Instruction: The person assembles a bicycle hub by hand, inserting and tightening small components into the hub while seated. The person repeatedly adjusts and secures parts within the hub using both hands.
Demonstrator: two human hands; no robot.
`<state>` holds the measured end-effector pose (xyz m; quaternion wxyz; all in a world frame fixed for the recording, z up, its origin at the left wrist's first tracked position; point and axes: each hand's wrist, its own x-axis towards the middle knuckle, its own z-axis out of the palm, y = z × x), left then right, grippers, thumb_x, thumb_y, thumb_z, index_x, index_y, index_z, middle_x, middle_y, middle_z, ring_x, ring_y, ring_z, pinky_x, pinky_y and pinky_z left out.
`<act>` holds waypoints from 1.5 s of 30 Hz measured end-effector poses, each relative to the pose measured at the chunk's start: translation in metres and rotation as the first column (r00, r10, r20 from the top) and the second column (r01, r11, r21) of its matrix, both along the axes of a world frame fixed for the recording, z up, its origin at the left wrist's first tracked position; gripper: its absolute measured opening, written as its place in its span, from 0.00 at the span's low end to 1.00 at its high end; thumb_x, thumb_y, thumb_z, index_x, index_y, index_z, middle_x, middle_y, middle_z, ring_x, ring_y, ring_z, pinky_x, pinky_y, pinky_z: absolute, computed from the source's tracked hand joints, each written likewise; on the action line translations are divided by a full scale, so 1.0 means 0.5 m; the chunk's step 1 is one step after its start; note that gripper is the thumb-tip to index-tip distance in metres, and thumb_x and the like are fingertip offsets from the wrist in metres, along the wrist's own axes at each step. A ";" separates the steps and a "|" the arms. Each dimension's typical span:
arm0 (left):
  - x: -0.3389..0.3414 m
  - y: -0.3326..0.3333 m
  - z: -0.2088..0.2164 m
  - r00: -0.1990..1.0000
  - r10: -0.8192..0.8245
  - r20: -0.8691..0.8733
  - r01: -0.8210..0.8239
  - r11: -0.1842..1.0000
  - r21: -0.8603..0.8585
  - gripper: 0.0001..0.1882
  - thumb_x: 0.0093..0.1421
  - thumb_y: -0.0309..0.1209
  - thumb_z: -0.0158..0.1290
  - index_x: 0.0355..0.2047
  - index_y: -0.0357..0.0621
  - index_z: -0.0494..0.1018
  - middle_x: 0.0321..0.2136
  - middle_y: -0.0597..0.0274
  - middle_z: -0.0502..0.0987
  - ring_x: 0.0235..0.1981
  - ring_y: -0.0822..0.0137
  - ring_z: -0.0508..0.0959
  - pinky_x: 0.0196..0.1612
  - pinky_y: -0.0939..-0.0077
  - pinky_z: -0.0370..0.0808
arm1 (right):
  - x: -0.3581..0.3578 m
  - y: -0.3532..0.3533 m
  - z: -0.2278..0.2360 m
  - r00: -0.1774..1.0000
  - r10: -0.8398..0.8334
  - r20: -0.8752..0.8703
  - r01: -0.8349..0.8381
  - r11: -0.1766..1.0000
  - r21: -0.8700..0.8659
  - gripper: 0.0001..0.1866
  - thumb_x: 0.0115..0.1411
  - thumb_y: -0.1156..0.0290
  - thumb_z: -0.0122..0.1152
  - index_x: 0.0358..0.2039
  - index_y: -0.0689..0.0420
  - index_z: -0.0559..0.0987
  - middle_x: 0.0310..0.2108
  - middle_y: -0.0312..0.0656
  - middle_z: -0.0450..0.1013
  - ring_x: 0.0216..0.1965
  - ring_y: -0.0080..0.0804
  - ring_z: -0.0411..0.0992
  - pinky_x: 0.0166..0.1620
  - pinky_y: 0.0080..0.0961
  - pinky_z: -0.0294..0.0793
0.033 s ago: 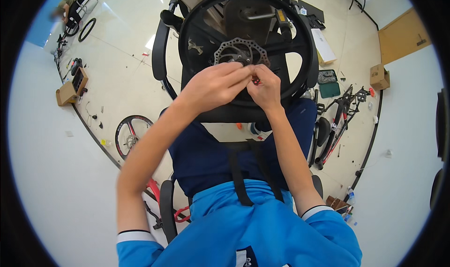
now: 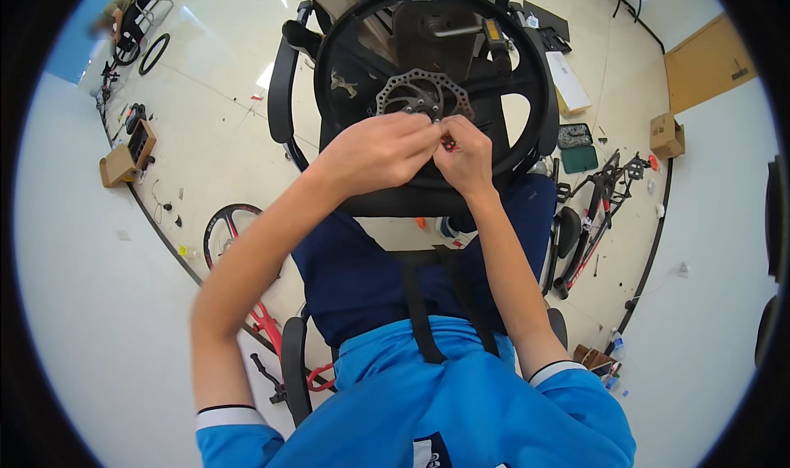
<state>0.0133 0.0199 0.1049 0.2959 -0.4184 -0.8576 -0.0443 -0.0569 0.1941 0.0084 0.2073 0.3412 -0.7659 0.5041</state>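
A black bicycle wheel (image 2: 322,90) lies flat across a black office chair, with a perforated silver disc brake rotor (image 2: 451,90) at its hub. My left hand (image 2: 380,153) is at the near edge of the rotor, its fingers bent and pinched together. Beside it, touching its fingertips, my right hand (image 2: 466,157) is closed with thumb and forefinger pressed together. A small red-and-black thing (image 2: 449,144) shows within the right fingers; its kind cannot be made out. Whatever the left fingertips pinch is hidden.
Chair armrests (image 2: 281,85) flank the wheel. A bicycle frame (image 2: 588,242) lies on the floor at right, near an open tool case (image 2: 579,159) and a cardboard box (image 2: 666,136). Another wheel (image 2: 216,229) and a red frame (image 2: 265,324) are at left. A person (image 2: 118,16) bends at far left.
My left elbow and forearm have swung slightly outward to the left, and the left hand has turned a little. My right hand stays nearly in place.
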 end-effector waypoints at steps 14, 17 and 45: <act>-0.044 -0.031 0.008 0.991 -0.122 -0.050 0.107 0.964 -0.242 0.10 0.47 0.23 0.58 0.31 0.32 0.77 0.31 0.60 0.74 0.34 0.65 0.78 0.38 0.74 0.80 | -0.011 -0.005 0.003 0.997 -0.002 0.076 0.000 1.000 0.027 0.07 0.50 0.78 0.66 0.23 0.62 0.75 0.24 0.44 0.73 0.25 0.44 0.75 0.30 0.34 0.74; -0.047 -0.033 0.013 0.989 -0.138 -0.054 0.118 0.953 -0.277 0.10 0.48 0.23 0.59 0.32 0.32 0.77 0.31 0.60 0.74 0.35 0.65 0.78 0.38 0.74 0.80 | -0.014 -0.001 0.010 0.996 0.001 0.093 -0.008 0.997 0.078 0.07 0.50 0.77 0.66 0.23 0.62 0.75 0.24 0.45 0.73 0.25 0.45 0.75 0.30 0.35 0.75; 0.051 0.110 -0.125 0.853 0.498 0.157 -0.491 0.664 0.564 0.06 0.57 0.23 0.63 0.34 0.36 0.80 0.21 0.55 0.78 0.21 0.57 0.78 0.25 0.67 0.73 | -0.020 0.005 0.012 0.990 0.085 0.114 -0.097 0.989 0.111 0.05 0.49 0.78 0.65 0.26 0.61 0.76 0.26 0.45 0.74 0.27 0.45 0.75 0.31 0.34 0.75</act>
